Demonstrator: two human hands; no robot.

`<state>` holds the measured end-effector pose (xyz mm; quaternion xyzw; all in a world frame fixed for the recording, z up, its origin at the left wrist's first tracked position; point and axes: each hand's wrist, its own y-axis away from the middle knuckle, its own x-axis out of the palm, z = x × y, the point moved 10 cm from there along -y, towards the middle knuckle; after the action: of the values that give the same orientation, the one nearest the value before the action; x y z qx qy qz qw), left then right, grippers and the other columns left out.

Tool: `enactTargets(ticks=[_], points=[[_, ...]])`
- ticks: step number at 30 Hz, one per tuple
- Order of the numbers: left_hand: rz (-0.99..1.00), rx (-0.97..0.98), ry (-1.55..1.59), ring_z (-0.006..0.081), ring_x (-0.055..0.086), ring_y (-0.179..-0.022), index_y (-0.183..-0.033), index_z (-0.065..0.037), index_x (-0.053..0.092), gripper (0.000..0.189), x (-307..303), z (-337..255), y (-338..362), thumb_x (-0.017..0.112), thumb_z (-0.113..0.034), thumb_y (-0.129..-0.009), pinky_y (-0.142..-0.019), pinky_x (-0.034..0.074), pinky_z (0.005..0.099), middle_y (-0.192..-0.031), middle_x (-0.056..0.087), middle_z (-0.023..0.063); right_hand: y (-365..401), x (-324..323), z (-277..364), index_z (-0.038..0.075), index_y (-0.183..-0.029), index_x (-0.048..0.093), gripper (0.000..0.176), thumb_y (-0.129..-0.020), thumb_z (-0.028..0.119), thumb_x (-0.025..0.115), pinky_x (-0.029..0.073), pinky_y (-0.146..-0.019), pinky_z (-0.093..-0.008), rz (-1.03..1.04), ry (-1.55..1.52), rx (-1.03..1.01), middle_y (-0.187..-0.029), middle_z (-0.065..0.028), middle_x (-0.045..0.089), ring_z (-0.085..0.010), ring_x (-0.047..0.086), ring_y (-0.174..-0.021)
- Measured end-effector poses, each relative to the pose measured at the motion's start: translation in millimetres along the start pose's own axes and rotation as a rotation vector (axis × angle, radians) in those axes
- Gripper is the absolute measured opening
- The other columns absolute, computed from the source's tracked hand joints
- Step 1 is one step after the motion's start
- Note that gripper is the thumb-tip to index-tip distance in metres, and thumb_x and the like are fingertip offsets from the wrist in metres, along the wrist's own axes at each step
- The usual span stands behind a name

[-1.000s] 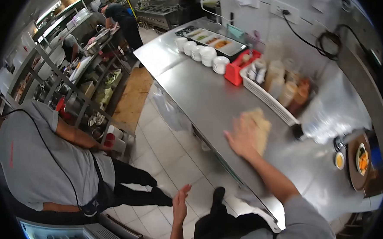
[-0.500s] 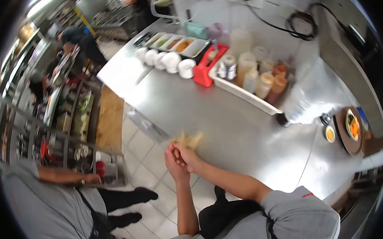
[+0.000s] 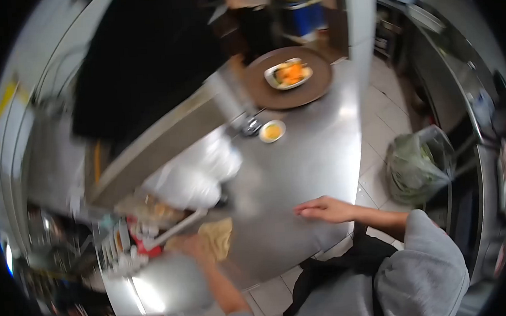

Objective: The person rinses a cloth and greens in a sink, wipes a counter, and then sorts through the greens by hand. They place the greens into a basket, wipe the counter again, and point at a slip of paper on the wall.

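A crumpled yellow cloth [image 3: 216,239] lies against the steel counter [image 3: 283,179], close to the end of the white basket. My left hand [image 3: 193,247] is on the cloth and grips it; motion blurs its fingers. Cloth shows on both sides of that hand. Over the counter near its right edge, my right hand [image 3: 327,209] is open and holds nothing, its fingers stretched out to the left.
A brown round tray [image 3: 255,95] bears a white dish of orange and green food [image 3: 290,74]. Beside it stand a small cup of yellow sauce [image 3: 272,132] and a clear plastic bag [image 3: 194,175]. A greenish bag [image 3: 416,166] sits off the counter at right.
My view has swung right, toward the brown tray. My hands, clasped together before, are now apart. The yellow cloth has gone from the counter's edge to near the basket, with my left hand.
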<state>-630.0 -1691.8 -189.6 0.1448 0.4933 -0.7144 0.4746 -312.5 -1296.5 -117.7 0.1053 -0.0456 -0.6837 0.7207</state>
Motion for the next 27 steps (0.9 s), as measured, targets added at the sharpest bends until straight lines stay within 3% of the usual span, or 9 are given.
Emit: enactTargets(ticks=[2, 3, 4, 5, 8, 14, 16, 23, 27], points=[[0.006, 0.277, -0.185, 0.027, 0.06, -0.088, -0.105, -0.001, 0.057, 0.039, 80.9, -21.9, -30.9, 0.051, -0.031, -0.08, -0.076, 0.046, 0.0468, -0.105, 0.057, 0.0207, 66.7, -95.2, -54.4, 0.005, -0.117, 0.053, 0.039, -0.09, 0.032, 0.048, 0.043, -0.083, -0.0283, -0.315, -0.026, 0.114, -0.101, -0.006, 0.062, -0.0155, 0.056, -0.096], [0.561, 0.061, 0.043, 0.0229, 0.061, -0.079, -0.105, -0.004, 0.059, 0.034, -18.2, 3.4, -27.9, 0.049, -0.029, -0.083, -0.068, 0.048, 0.0427, -0.094, 0.061, 0.018, 107.3, -137.7, -72.5, 0.003, -0.115, 0.054, 0.038, -0.09, 0.031, 0.048, 0.045, -0.078, -0.0283, -0.487, -0.128, 0.138, -0.097, -0.0051, 0.063, -0.0143, 0.057, -0.091], [0.048, -0.254, -0.448, 0.0268, 0.055, -0.083, -0.102, -0.005, 0.056, 0.033, 41.3, 29.6, -13.9, 0.043, -0.031, -0.086, -0.065, 0.046, 0.0419, -0.095, 0.057, 0.0133, 141.0, -172.6, -93.7, 0.004, -0.113, 0.055, 0.036, -0.09, 0.03, 0.048, 0.045, -0.076, -0.0279, -0.578, -0.202, 0.173, -0.096, -0.0053, 0.063, -0.0134, 0.057, -0.09], [0.477, -0.101, 0.314, 0.0267, 0.052, -0.093, -0.103, -0.003, 0.053, 0.032, 49.1, 55.5, -6.6, 0.043, -0.029, -0.086, -0.069, 0.045, 0.042, -0.104, 0.053, 0.0168, 172.1, -201.9, -116.5, 0.004, -0.112, 0.056, 0.034, -0.09, 0.028, 0.048, 0.045, -0.075, -0.0276, -0.661, -0.272, 0.204, -0.095, -0.0056, 0.064, -0.0125, 0.057, -0.089], [-0.415, -0.589, 0.496, 0.0263, 0.053, -0.094, -0.102, -0.002, 0.055, 0.032, -76.9, 54.2, 84.6, 0.044, -0.028, -0.086, -0.071, 0.046, 0.0404, -0.108, 0.052, 0.0163, 237.1, -276.3, -158.2, 0.003, -0.106, 0.06, 0.031, -0.089, 0.027, 0.05, 0.046, -0.076, -0.0293, -0.835, -0.198, 0.249, -0.093, -0.0061, 0.064, -0.0149, 0.058, -0.088], [0.016, -0.137, 2.165, 0.0289, 0.055, -0.098, -0.104, 0.007, 0.048, 0.034, -503.2, -266.3, 122.1, 0.036, -0.023, -0.093, -0.075, 0.049, 0.0356, -0.104, 0.055, 0.0209, 206.7, -378.0, -127.7, 0.003, -0.106, 0.059, 0.033, -0.084, 0.028, 0.054, 0.042, -0.087, -0.0353, -0.621, 0.217, 0.184, -0.103, -0.0171, 0.06, -0.028, 0.056, -0.097], [-0.047, 0.46, 1.901, 0.0283, 0.062, -0.081, -0.116, 0.007, 0.042, 0.036, -579.5, -342.4, 126.3, 0.035, -0.021, -0.095, -0.074, 0.049, 0.0358, -0.105, 0.056, 0.0201, 192.2, -435.3, -117.0, 0.003, -0.108, 0.058, 0.034, -0.083, 0.027, 0.055, 0.041, -0.089, -0.0362, -0.568, 0.362, 0.053, -0.106, -0.018, 0.058, -0.0294, 0.054, -0.1], [0.946, 0.777, 2.258, 0.016, 0.062, -0.081, -0.107, -0.002, 0.054, 0.02, -688.9, -559.7, 196.1, 0.046, -0.007, -0.089, -0.086, 0.044, 0.0306, -0.091, 0.064, 0.0063, 191.3, -662.7, -164.1, 0.004, -0.116, 0.052, 0.035, -0.083, 0.016, 0.052, 0.039, -0.091, -0.038, -0.737, 0.794, 0.181, -0.11, -0.0217, 0.055, -0.0346, 0.049, -0.105], [0.795, 0.883, 2.202, 0.0138, 0.063, -0.074, -0.118, -0.005, 0.05, 0.029, -733.2, -588.8, 184.7, 0.047, -0.008, -0.089, -0.069, 0.05, 0.026, -0.09, 0.064, 0.0075, 240.3, -729.5, -299.1, 0.003, -0.118, 0.05, 0.038, -0.082, 0.013, 0.051, 0.043, -0.085, -0.0396, -0.549, 0.528, 0.328, -0.104, -0.0257, 0.057, -0.0373, 0.055, -0.1]])
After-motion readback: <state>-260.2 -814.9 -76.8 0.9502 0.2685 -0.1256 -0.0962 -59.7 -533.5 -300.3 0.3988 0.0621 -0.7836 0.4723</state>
